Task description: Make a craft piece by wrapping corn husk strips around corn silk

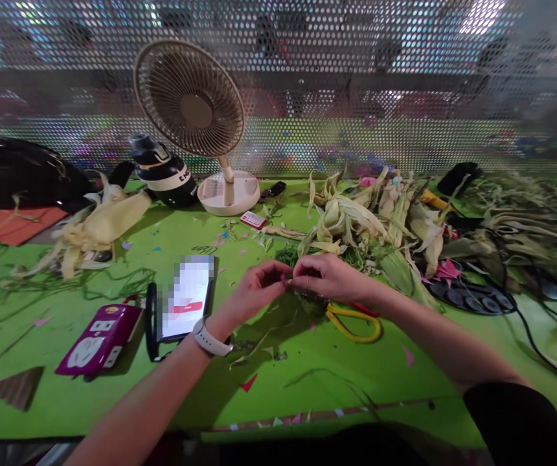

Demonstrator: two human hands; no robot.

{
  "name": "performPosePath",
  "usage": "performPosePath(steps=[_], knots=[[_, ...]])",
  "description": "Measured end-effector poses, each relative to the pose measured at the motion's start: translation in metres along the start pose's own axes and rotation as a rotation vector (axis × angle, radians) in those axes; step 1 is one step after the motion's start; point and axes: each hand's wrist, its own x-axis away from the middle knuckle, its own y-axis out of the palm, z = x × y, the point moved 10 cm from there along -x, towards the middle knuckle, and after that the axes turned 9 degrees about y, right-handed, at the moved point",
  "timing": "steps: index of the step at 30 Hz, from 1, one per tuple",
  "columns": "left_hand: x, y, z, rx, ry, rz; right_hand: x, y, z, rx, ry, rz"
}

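Over the middle of the green table (259, 401), my left hand (261, 285) and my right hand (324, 277) meet fingertip to fingertip. Both are closed in a pinch; what lies between the fingers is too small and hidden to make out. Behind and under my right hand is a tangle of green strands (356, 262). Scissors with yellow handles (356, 333) lie just below my right wrist, their blades out of sight. Dry corn husks (351, 220) are heaped beyond that hand. Left of my left wrist rests a lit phone (188, 294).
A fan (193, 103) stands at the back beside a black bottle (166, 175). On the left are a purple packet (101, 340) and more husks (103, 223). A black power strip (473, 296) with cables lies right. A perforated metal screen (307, 77) closes the back.
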Motion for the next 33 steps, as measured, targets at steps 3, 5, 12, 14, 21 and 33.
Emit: performPosePath(steps=[3,5,12,14,21,33], knots=[[-0.001,0.005,0.0,-0.095,0.03,-0.05,0.001,-0.002,-0.003,0.048,-0.01,0.053],[-0.003,0.008,0.001,-0.212,0.065,-0.078,0.003,-0.003,-0.01,0.09,-0.068,0.101],[-0.001,0.013,0.019,-0.33,0.219,-0.055,0.0,-0.022,0.004,-0.165,0.033,0.167],[0.001,0.014,0.02,-0.293,0.22,-0.049,-0.002,-0.027,0.015,-0.18,0.092,0.189],[0.005,0.007,0.015,-0.141,0.234,0.014,-0.003,-0.026,0.017,-0.044,0.063,0.126],[0.007,0.008,0.02,-0.197,0.295,-0.009,0.009,-0.003,-0.015,0.4,-0.224,0.103]])
